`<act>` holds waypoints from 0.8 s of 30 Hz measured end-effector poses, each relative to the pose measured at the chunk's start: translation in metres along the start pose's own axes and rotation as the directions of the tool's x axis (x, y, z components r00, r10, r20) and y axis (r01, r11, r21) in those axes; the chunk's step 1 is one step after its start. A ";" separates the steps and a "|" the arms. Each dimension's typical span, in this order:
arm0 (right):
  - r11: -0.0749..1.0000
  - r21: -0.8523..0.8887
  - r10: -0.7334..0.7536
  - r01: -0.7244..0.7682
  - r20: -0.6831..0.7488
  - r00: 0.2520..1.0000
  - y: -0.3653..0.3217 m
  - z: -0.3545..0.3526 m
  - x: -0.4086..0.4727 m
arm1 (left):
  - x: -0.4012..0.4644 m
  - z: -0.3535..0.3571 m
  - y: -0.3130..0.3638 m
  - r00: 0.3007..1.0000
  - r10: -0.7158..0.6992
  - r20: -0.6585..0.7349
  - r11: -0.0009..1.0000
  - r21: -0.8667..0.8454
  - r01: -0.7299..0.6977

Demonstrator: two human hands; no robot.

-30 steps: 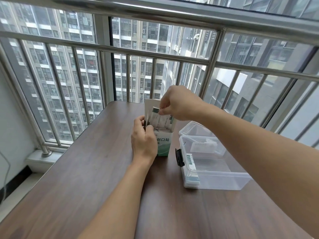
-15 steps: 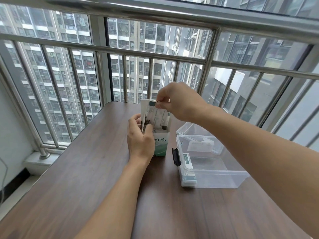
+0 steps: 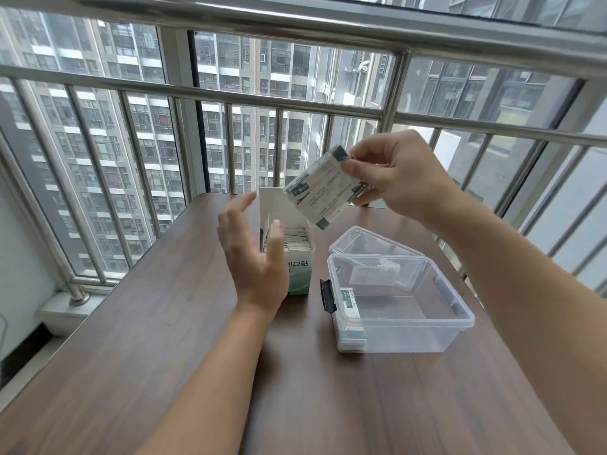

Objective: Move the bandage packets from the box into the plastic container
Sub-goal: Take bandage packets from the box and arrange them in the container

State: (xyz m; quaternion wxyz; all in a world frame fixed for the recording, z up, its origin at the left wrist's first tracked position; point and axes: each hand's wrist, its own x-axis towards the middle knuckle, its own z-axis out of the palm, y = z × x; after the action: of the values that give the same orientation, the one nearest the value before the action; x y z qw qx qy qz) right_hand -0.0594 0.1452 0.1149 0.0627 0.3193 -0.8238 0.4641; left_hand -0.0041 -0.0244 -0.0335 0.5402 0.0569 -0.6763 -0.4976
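Observation:
A white and green bandage box [image 3: 297, 274] stands open on the wooden table, with more packets [image 3: 295, 241] showing inside its top. My right hand [image 3: 399, 175] pinches a small stack of white bandage packets [image 3: 323, 188] in the air, above the box and to its right. My left hand [image 3: 253, 254] is loose beside the box with fingers apart, the thumb near the box's opening. The clear plastic container [image 3: 404, 326] sits to the right of the box, lid off.
The container's clear lid [image 3: 368, 243] leans behind it. A steel railing [image 3: 295, 103] with vertical bars closes off the table's far and right sides. The brown table [image 3: 164, 339] stretches toward me.
My right hand has lifted the packets out of the box, up and to the right. My left hand has let go of the box and opened.

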 end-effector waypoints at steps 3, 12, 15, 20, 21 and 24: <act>0.981 0.168 0.081 -0.100 0.113 0.990 0.012 -0.003 -0.017 | 0.003 -0.002 0.018 0.996 0.089 0.021 0.984 -0.158 -0.084; 0.948 0.310 -0.004 -0.077 0.251 0.968 0.042 -0.015 -0.061 | 0.005 -0.009 0.076 0.395 -0.207 0.895 0.581 -0.212 0.786; 0.947 0.315 -0.007 -0.063 0.217 0.976 0.049 -0.016 -0.068 | 0.002 -0.010 0.077 0.154 -0.199 0.968 0.499 -0.036 0.866; 0.946 0.323 0.009 -0.038 0.090 0.996 0.056 -0.004 -0.069 | -0.005 -0.005 0.078 0.087 -0.175 0.981 0.430 -0.003 0.903; 0.942 0.333 0.021 -0.041 0.064 0.998 0.057 -0.001 -0.069 | -0.006 -0.004 0.078 0.112 -0.186 0.976 0.415 -0.025 0.910; 0.924 0.379 0.037 -0.040 0.013 0.999 0.059 0.008 -0.069 | -0.006 -0.001 0.075 0.167 -0.241 0.956 0.359 -0.072 0.931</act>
State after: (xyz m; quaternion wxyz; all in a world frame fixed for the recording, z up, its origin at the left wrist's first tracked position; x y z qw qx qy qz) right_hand -0.0382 0.1923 0.0402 -0.0117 0.3105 -0.7247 0.6150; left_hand 0.0335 0.0161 0.0172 -0.1548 -0.0999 -0.5074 -0.8418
